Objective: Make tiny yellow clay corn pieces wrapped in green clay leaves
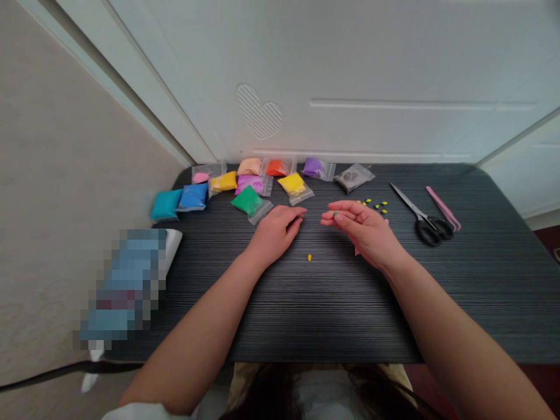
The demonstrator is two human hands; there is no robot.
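A green bit (335, 214) is pinched by the right hand (361, 228) at its thumb tip. Whether the left hand (276, 231) is gripping cannot be told.

packets (247, 200) are lying across the left and middle of the table (280, 326), toward its far edge; a panel (394, 52) is standing behind. near left: i am seeing a blurred object (126, 274) at the table's end. the left hand (273, 230) is lying just before the packets. the right hand (370, 233) is facing it, holding a bit (335, 213) by the thumb. between them, nearer the close edge, one lone piece (309, 257) is sitting. several pieces (384, 203) are lying behind the right hand. farther right, scissors (420, 214) are lying, tweezers (441, 206) to their right.
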